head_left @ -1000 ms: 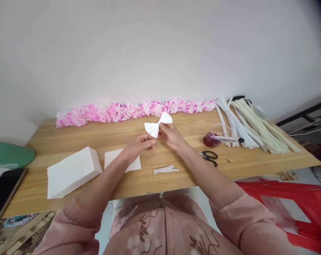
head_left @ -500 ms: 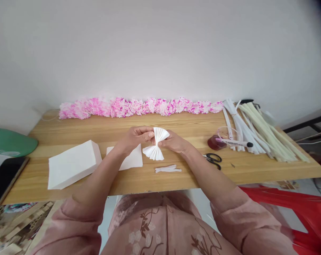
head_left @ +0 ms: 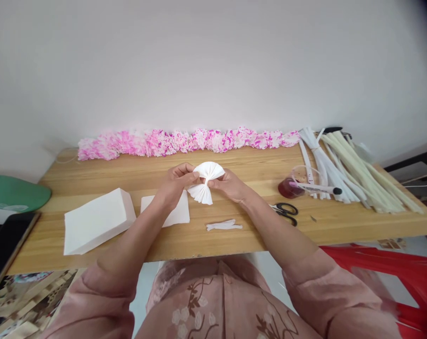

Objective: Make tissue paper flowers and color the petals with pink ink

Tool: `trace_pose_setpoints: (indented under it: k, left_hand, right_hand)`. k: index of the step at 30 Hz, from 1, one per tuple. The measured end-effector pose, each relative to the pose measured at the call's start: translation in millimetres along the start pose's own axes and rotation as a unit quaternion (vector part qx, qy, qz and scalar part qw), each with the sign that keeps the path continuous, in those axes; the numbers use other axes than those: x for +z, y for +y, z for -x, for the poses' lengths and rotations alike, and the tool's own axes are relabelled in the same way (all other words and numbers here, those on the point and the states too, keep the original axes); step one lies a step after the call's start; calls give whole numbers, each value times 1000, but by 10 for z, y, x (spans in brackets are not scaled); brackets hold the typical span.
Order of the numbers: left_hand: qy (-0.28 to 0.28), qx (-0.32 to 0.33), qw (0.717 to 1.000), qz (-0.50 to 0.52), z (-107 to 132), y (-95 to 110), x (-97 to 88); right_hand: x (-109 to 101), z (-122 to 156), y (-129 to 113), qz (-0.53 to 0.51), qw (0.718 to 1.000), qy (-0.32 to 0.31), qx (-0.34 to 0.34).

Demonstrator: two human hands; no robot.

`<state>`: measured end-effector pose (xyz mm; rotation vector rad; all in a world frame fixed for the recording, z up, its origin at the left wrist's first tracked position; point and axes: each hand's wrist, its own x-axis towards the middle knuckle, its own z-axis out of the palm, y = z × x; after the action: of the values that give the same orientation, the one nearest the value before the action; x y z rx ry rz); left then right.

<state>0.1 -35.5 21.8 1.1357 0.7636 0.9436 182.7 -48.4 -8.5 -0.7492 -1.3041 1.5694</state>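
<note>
Both my hands hold a white pleated tissue fan, pinched at its middle into a bow shape, just above the wooden table. My left hand pinches the fan's upper left edge with closed fingers. My right hand grips the fan's middle from the right, fingers closed. A flat white tissue sheet lies under my left wrist. A small white twisted strip rests on the table in front of my hands.
A thick stack of white tissue lies at the left. A row of pink and white tissue flowers lines the wall. Black scissors, a cup of red liquid, a marker and a bundle of white sticks are at the right.
The fan has come down from a raised, slanted position to upright just above the table. My left hand moved up onto its upper half, which now spreads wider.
</note>
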Motion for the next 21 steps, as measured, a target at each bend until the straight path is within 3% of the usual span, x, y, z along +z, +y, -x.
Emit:
trace_pose_setpoints:
  k: [9,13,17,21]
  left_hand:
    - [-17,57,994,-91,1,39,-2]
    - [-49,40,990,-125,28,59,-6]
    - [-76,28,991,-104,31,47,-10]
    - [-60,53,996,-47,8,29,-4]
  right_hand:
    - [-6,6,-31,71,996,-39,41]
    - [-4,5,-2,84,992,-64,68]
    - [-10,0,22,91,990,-78,75]
    - [-31,-5,19,82,994,-47,53]
